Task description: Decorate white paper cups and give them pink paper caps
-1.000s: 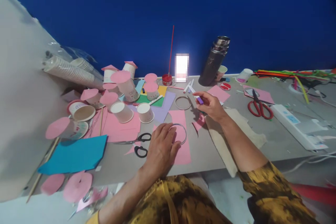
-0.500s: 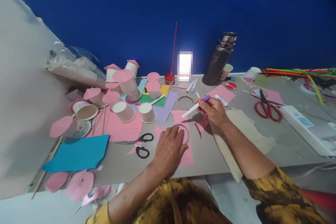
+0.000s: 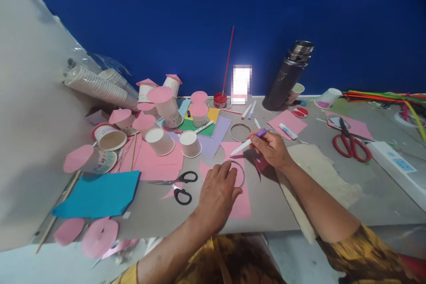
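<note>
My right hand [image 3: 269,147] pinches a white marker [image 3: 242,147] with a purple end, its tip pointing down and left just above a pink paper sheet [image 3: 245,206]. With bent fingers, my left hand [image 3: 218,191] holds a thin grey ring [image 3: 243,177] against that sheet; part of the ring is hidden under the fingers. A second ring [image 3: 240,132] lies just behind. Left of my left hand are black-handled scissors [image 3: 183,186]. Cut pink scraps [image 3: 261,164] lie under my right hand. I cannot tell whether the marker touches the paper.
Paper cups with pink paper tops [image 3: 161,95] stand at the left, beside blue paper [image 3: 100,195]. A dark thermos [image 3: 286,80] stands against the blue wall. To the right lie a cream cloth [image 3: 319,177], red-handled scissors [image 3: 351,144] and a white power strip [image 3: 399,168].
The view has shifted slightly, so most things appear a little further right. The marker tip has come a little nearer the ring. My left hand stays at the ring.
</note>
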The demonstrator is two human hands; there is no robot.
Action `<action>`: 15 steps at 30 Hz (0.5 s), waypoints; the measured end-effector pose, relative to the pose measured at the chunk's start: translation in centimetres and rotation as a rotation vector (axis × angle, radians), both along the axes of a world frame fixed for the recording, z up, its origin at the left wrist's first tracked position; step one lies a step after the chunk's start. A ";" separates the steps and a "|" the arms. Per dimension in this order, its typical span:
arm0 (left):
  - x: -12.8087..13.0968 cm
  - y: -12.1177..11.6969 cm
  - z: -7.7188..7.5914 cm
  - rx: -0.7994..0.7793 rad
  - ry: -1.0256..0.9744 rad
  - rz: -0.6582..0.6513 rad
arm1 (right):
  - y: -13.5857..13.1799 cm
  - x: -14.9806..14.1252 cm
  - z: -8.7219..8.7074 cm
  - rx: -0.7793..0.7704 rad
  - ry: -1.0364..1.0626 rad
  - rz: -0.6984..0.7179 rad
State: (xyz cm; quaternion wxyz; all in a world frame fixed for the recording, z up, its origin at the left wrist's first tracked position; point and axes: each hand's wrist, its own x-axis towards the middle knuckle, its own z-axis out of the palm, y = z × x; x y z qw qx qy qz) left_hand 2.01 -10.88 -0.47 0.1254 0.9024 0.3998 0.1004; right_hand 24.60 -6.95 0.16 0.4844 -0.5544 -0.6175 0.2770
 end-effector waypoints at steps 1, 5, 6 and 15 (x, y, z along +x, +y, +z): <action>0.0 0.0 0.0 -0.011 -0.017 0.002 | 0.0 -0.1 0.0 -0.004 -0.009 0.002; -0.1 0.0 -0.4 -0.071 -0.123 0.069 | 0.2 -0.4 0.0 -0.016 -0.025 0.014; -0.2 0.0 -0.5 -0.090 -0.150 0.086 | 0.2 -0.5 0.0 -0.016 -0.024 0.019; -0.1 0.2 -0.6 -0.136 -0.195 0.084 | 0.6 -1.5 0.4 -0.045 -0.030 0.063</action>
